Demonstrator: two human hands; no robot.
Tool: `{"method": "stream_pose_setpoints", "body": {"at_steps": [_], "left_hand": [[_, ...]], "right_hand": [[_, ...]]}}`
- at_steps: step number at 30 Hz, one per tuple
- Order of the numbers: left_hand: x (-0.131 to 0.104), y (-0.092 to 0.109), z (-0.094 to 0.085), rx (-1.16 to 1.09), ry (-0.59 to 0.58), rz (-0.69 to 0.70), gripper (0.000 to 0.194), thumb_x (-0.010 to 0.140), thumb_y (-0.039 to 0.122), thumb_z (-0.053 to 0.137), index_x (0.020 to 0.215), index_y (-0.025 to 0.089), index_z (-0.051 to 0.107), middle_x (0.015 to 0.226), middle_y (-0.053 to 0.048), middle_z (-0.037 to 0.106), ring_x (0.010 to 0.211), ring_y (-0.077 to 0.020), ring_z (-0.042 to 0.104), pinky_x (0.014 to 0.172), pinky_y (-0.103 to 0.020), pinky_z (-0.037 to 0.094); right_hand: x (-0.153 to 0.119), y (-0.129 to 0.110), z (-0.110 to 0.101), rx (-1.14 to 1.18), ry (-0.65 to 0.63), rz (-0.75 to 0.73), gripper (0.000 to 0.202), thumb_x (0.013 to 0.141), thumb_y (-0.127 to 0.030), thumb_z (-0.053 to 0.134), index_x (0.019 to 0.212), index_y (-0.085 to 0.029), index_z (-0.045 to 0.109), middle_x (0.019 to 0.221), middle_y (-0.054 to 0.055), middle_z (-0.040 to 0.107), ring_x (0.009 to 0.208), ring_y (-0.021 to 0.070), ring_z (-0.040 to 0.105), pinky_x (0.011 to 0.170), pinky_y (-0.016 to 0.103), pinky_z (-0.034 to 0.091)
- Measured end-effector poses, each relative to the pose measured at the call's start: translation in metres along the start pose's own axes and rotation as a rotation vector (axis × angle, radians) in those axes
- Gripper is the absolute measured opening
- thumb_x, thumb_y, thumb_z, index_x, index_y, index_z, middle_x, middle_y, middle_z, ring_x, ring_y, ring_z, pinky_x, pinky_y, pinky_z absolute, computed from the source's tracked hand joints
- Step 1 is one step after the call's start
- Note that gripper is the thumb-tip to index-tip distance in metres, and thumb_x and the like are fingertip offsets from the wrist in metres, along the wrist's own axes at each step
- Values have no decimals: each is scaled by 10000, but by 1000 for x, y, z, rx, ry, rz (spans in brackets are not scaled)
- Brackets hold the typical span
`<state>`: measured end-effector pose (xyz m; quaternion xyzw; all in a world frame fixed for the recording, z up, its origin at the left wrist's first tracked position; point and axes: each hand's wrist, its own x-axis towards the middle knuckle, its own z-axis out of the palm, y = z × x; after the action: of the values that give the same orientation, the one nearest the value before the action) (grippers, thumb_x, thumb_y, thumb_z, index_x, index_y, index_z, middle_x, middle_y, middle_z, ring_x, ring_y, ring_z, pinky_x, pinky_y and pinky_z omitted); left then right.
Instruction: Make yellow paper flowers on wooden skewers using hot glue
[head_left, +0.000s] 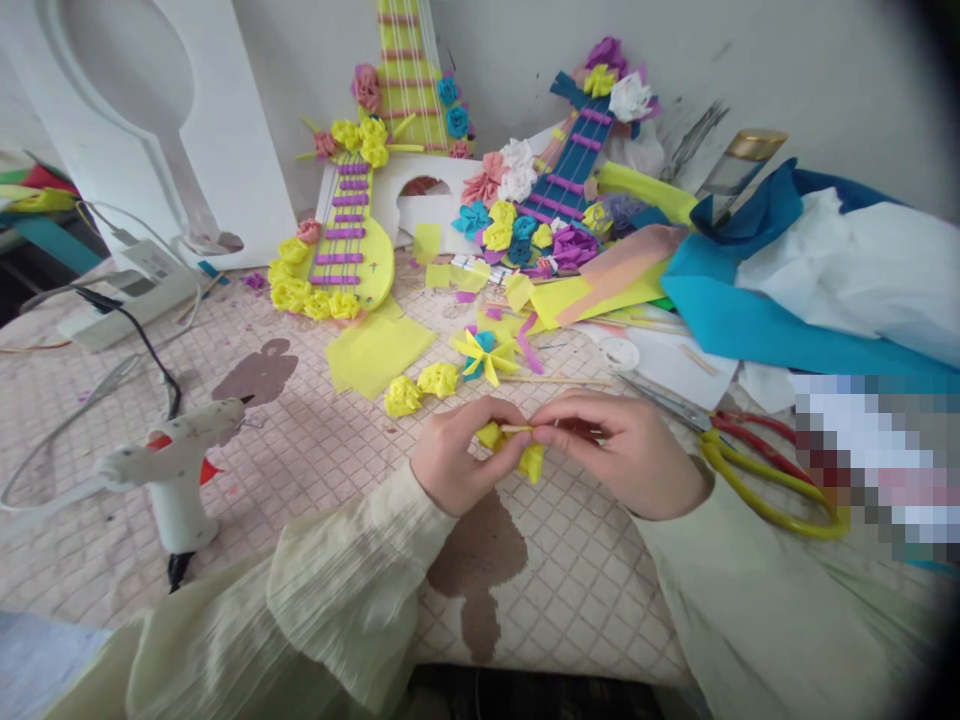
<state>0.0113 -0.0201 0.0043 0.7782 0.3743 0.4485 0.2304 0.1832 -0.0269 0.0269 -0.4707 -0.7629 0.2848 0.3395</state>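
Shaping, seemingly, yellow paper (pixel 533 465) at a thin stick (pixel 515 429), left hand (pixel 471 447) and right hand (pixel 628 447) pinching the paper; next move likely needs even tension.

Soft, pale light spreads fairly evenly, with faint shadows. Black vignetting curves into the right corners; a pixelated patch (pixel 885 465) hides detail at the right edge; the sleeves (pixel 352 570) toward the bottom look soft, perhaps lens-stretched.

No readable text or labels.
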Motion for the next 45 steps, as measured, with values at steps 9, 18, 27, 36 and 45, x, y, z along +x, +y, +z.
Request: {"method": "stream_pose_setpoints", "body": {"at_steps": [9,18,27,36,45], "left_hand": [[0,-1,1,-5,-26,25,56,735,168,563,774,155,601,729,-21,678,623,-95,614,605,-200,500],[-2,0,1,-3,-1,-16,87,735,152,562,805,154,613,743,-22,682,654,-102,620,639,-209,507],[-2,0,3,-12,-35,-86,108,728,140,551,812,139,620,738,-24,680,650,-102,622,633,-201,503],[-3,-3,3,6,-32,-65,99,751,164,546,792,138,632,711,-20,684,625,-96,626,618,-188,509],[-3,-2,5,18,-20,-79,98,730,135,560,797,154,629,708,-4,681,624,-96,627,638,-195,521]], "right_hand": [[0,-1,1,-12,3,5,111,766,-237,577,800,-180,665,800,34,692,674,135,617,587,248,495],[-2,-1,4,-118,75,-100,111,770,-178,550,764,-189,661,734,18,658,574,102,554,534,232,454],[-3,-1,12,-173,130,-60,97,737,-141,544,728,-172,636,721,27,643,574,102,537,524,226,442],[-1,-1,4,-119,-3,-35,109,765,-181,541,734,-168,644,691,3,636,538,79,492,503,206,398],[-2,0,9,-147,60,-50,100,758,-162,542,732,-149,637,706,17,628,572,85,508,516,207,400]]}}
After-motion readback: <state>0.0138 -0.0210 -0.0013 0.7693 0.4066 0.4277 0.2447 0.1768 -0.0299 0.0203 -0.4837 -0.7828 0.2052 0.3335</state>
